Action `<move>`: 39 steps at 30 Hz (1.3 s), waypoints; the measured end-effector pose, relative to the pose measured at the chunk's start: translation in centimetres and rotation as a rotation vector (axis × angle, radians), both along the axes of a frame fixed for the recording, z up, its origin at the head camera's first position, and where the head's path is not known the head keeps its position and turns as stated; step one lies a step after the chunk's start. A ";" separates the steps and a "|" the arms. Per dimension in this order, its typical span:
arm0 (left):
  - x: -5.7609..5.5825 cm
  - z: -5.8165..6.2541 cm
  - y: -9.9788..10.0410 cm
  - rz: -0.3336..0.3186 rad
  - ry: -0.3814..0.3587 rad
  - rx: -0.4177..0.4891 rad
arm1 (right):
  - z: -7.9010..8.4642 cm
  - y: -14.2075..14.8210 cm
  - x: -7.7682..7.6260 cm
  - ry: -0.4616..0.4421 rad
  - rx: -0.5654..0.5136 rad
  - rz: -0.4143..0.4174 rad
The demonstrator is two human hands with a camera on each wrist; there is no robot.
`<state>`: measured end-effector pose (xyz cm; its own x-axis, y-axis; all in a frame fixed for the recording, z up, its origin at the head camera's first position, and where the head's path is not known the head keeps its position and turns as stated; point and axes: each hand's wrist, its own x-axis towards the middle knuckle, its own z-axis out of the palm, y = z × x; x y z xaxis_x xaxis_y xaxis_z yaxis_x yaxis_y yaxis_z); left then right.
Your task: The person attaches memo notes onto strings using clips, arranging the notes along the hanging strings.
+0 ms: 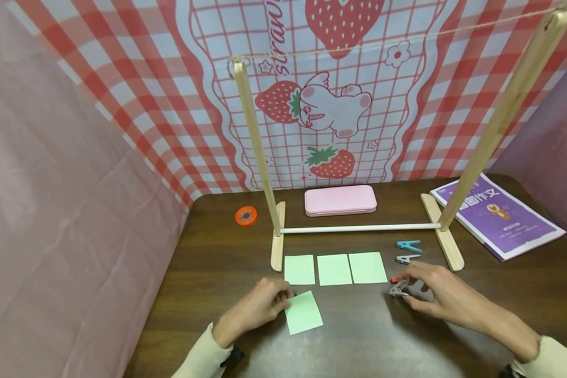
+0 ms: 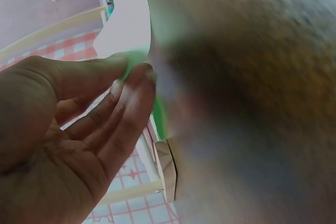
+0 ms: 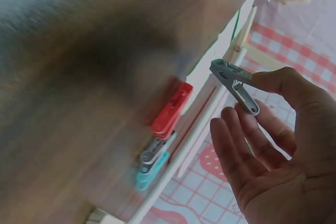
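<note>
My left hand pinches the edge of a light green paper square, lifted a little at the front of the table. In the left wrist view, thumb and fingertips meet on that paper. My right hand holds a grey clothespin between thumb and fingers. Just past it on the table lies a red clothespin, partly hidden in the head view. Behind that are another grey clothespin and a blue one. Three more green squares lie in a row between the hands.
A wooden stand carries a string between its two posts, with a white rod low down. Behind the rod lies a pink case. An orange disc sits at left, a purple book at right.
</note>
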<state>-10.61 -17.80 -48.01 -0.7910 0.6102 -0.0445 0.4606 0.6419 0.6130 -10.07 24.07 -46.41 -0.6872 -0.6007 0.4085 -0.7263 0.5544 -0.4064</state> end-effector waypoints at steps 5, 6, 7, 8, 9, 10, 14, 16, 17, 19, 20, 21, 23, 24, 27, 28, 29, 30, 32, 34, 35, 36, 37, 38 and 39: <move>0.2 0.5 0.0 -0.007 -0.012 0.060 | 0.7 -0.4 -0.6 -0.004 -0.050 0.026; 0.2 0.5 -0.1 -0.010 -0.019 0.089 | 0.8 -0.5 -0.8 -0.008 -0.056 0.032; 0.1 0.5 -0.1 -0.008 -0.031 0.120 | 0.9 -0.6 -0.9 -0.018 -0.063 0.039; 0.1 0.6 -0.1 -0.008 -0.045 0.155 | 1.0 -0.6 -1.0 -0.023 -0.064 0.043; 0.0 0.6 -0.1 -0.006 -0.057 0.191 | 1.1 -0.7 -1.1 -0.027 -0.062 0.049; 0.0 0.6 -0.1 0.003 -0.073 0.225 | 1.3 -0.8 -1.2 -0.038 -0.060 0.056; -0.2 0.9 0.0 0.045 -0.095 0.346 | 2.5 -1.3 -1.5 -0.061 -0.059 0.072; -0.4 1.0 0.1 0.084 -0.101 0.402 | 3.1 -1.6 -1.7 -0.077 -0.063 0.080; -0.6 1.1 0.2 0.104 -0.102 0.430 | 3.4 -1.8 -1.9 -0.074 -0.061 0.079; -0.8 1.4 0.3 0.156 -0.114 0.494 | 4.2 -2.1 -2.3 -0.063 -0.056 0.080; -1.0 1.6 0.4 0.182 -0.123 0.533 | 4.6 -2.3 -2.5 -0.060 -0.052 0.076; -1.2 1.8 0.5 0.208 -0.132 0.572 | 5.0 -2.4 -2.7 -0.051 -0.048 0.071; -1.6 2.3 0.7 0.255 -0.136 0.645 | 5.8 -2.7 -3.2 -0.020 -0.034 0.050; -1.9 2.5 0.8 0.278 -0.139 0.681 | 6.3 -2.9 -3.4 -0.010 -0.028 0.040; -2.6 3.2 1.2 0.331 -0.130 0.766 | 7.6 -3.3 -4.0 0.013 -0.014 0.024; -2.8 3.5 1.4 0.346 -0.121 0.787 | 8.1 -3.4 -4.2 0.014 -0.013 0.023; -3.0 3.8 1.5 0.363 -0.116 0.803 | 8.5 -3.6 -4.4 0.013 -0.014 0.022; -3.1 4.0 1.6 0.377 -0.109 0.816 | 8.9 -3.7 -4.6 0.013 -0.018 0.024; -3.4 4.4 1.9 0.402 -0.094 0.833 | 9.8 -3.9 -5.0 0.019 -0.019 0.026; -3.6 4.8 2.1 0.422 -0.087 0.845 | 10.6 -4.2 -5.3 0.033 -0.025 0.032; -3.7 5.0 2.3 0.432 -0.083 0.850 | 11.0 -4.3 -5.4 0.046 -0.026 0.035; -3.8 5.1 2.4 0.439 -0.079 0.858 | 11.4 -4.5 -5.6 0.067 -0.020 0.034; -3.8 5.2 2.5 0.446 -0.076 0.867 | 11.8 -4.6 -5.7 0.087 -0.012 0.032; -3.9 5.4 2.6 0.450 -0.071 0.879 | 12.2 -4.8 -5.8 0.095 -0.011 0.032; -4.0 5.5 2.7 0.453 -0.066 0.894 | 12.6 -5.0 -5.8 0.097 -0.013 0.032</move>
